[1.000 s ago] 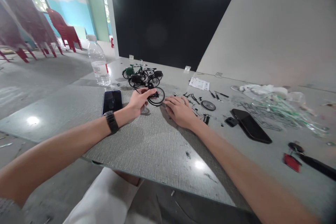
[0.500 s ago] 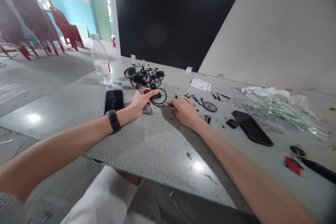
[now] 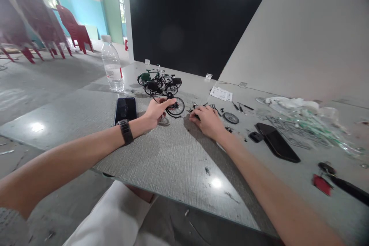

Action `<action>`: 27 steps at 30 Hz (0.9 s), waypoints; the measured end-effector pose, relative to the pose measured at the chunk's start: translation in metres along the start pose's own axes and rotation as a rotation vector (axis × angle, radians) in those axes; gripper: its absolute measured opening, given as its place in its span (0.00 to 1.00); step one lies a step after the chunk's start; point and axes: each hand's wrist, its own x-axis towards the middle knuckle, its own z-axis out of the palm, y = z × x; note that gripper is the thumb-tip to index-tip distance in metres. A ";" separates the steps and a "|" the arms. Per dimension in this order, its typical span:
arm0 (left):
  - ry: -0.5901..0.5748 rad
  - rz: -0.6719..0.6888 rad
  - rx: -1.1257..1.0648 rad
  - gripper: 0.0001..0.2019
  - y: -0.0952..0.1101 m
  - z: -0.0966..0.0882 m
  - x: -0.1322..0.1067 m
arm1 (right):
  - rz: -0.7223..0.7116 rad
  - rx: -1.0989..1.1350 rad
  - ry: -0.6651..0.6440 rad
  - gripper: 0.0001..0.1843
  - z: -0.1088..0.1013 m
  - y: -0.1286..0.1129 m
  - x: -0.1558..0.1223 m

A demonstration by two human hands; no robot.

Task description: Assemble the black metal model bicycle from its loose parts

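My left hand (image 3: 155,111), with a black watch on its wrist, is closed on a partly built black model bicycle (image 3: 173,106) whose spoked wheel stands on the grey table (image 3: 161,161). My right hand (image 3: 206,121) rests on the table just right of it, fingers curled over small black parts (image 3: 213,106); whether it holds one is hidden. A loose black wheel (image 3: 231,117) lies right of that hand. Behind stand a finished black model bicycle (image 3: 161,85) and a green one (image 3: 148,77).
A dark phone (image 3: 125,109) lies left of my left hand, a water bottle (image 3: 112,65) behind it. Right: another phone (image 3: 276,141), a small black box (image 3: 255,136), an instruction sheet (image 3: 220,93), clear plastic packaging with green parts (image 3: 305,119), red and black tools (image 3: 331,182). Red chairs stand far left.
My right hand has slid forward and right onto the small black parts and curled its fingers. My left hand keeps its hold on the model bicycle.
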 end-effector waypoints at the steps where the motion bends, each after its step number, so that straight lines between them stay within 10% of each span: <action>1: -0.002 -0.006 -0.008 0.14 0.000 0.000 0.000 | -0.002 -0.008 -0.003 0.11 0.001 0.000 0.000; 27: 0.001 -0.010 -0.021 0.15 -0.001 -0.001 0.002 | -0.062 0.010 -0.020 0.11 0.006 -0.018 0.008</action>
